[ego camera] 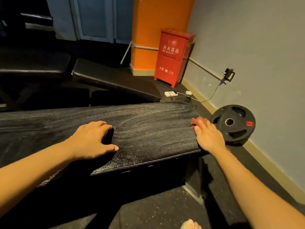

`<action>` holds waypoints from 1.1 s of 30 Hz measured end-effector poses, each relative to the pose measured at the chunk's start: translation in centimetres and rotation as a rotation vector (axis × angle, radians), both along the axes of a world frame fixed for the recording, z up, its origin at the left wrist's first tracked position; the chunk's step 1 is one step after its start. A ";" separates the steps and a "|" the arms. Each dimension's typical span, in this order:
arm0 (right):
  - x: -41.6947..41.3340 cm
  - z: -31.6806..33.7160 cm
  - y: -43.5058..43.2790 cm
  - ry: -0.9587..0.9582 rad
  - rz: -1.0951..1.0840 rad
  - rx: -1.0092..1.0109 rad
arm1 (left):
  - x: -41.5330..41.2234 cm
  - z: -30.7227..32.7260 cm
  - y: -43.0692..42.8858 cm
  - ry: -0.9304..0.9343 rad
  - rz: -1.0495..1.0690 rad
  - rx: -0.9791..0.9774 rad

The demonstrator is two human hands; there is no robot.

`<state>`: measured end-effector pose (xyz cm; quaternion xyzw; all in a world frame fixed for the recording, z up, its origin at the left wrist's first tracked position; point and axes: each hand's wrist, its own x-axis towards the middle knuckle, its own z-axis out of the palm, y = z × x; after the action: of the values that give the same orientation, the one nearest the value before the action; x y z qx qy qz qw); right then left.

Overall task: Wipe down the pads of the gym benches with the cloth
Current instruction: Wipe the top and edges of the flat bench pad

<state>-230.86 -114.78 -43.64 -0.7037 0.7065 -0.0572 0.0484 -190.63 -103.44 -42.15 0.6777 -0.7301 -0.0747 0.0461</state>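
A long black bench pad [148, 126] runs across the middle of the head view, its surface streaked with wet wipe marks. My left hand [90, 141] sits on the pad's centre with fingers curled over a small dark cloth [108, 135], which is mostly hidden under them. At the pad's right end my right hand [208, 134] lies flat, fingers straight and pointing away from me, holding nothing. A second black bench pad [112, 78] slopes behind this one, and a third pad [33, 63] is at the far left.
A black weight plate [232, 124] leans against the wall just right of the pad's end. A red fire extinguisher box [173, 57] stands by an orange pillar [153, 30]. A white power strip [170, 93] with cables lies on the floor. My foot [189, 224] shows at the bottom.
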 end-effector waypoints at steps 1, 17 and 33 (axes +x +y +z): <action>2.0 -0.4 1.6 0.037 0.004 -0.094 | 0.0 0.1 0.0 0.013 0.009 -0.010; 0.3 -0.2 -0.3 0.002 0.035 -0.008 | -1.0 0.0 0.1 0.043 -0.035 -0.059; 5.0 0.0 -10.7 -0.024 0.012 0.056 | 0.4 0.3 0.4 0.065 0.074 -0.083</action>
<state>-225.82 -125.48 -43.63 -0.7055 0.7031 -0.0454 0.0769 -190.23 -103.03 -41.87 0.6989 -0.7051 -0.0645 0.1006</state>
